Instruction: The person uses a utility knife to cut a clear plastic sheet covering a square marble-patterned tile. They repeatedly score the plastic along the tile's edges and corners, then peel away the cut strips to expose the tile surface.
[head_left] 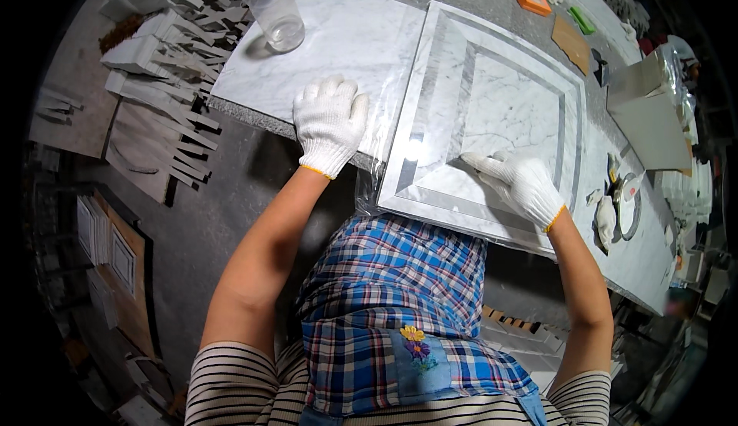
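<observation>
My left hand (332,122), in a white knit glove, lies palm down on a plain white marble slab (350,34) close to its near edge. It grips nothing, and its fingers rest on the surface. Right of it is a square marble panel (507,99) with white and grey inlaid frames around a veined centre. My right hand (523,184), gloved the same way, is over the panel's lower part. Its index finger reaches left and touches the stone near the inner grey band; the other fingers are partly hidden.
A clear plastic cup (283,30) stands on the slab's far left. Stacked stone strips (157,103) lie left of the table. An orange box (533,0), a brown sheet (570,44), a roll of tape (629,207) and a white carton (644,107) are to the right.
</observation>
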The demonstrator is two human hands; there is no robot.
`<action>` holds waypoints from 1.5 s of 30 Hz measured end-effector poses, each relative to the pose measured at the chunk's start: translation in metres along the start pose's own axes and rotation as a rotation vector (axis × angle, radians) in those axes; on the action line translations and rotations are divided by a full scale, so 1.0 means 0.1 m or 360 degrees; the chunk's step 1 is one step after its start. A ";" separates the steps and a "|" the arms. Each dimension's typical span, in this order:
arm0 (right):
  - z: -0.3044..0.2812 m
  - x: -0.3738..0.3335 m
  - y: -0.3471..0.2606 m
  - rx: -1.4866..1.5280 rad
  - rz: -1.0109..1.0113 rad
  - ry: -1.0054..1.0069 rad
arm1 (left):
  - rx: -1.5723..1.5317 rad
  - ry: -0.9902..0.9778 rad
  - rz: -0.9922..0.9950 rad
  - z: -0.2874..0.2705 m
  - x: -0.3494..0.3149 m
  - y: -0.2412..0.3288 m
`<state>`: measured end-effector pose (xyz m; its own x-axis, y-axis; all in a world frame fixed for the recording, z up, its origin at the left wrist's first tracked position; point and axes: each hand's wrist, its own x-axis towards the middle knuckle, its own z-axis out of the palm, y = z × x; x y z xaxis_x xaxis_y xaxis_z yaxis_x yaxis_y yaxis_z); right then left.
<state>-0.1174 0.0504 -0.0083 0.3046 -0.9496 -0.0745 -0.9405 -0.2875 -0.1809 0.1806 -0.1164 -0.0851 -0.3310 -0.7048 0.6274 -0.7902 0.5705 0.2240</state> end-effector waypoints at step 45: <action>0.13 -0.01 -0.18 0.0377 0.0207 0.0059 | 0.0040 -0.0036 -0.0029 0.02 0.00 -0.01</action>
<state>-0.0990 0.0585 -0.0174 0.1734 -0.9818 -0.0768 -0.9088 -0.1295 -0.3966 0.1801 -0.1177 -0.0870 -0.3277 -0.7244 0.6065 -0.8088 0.5469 0.2161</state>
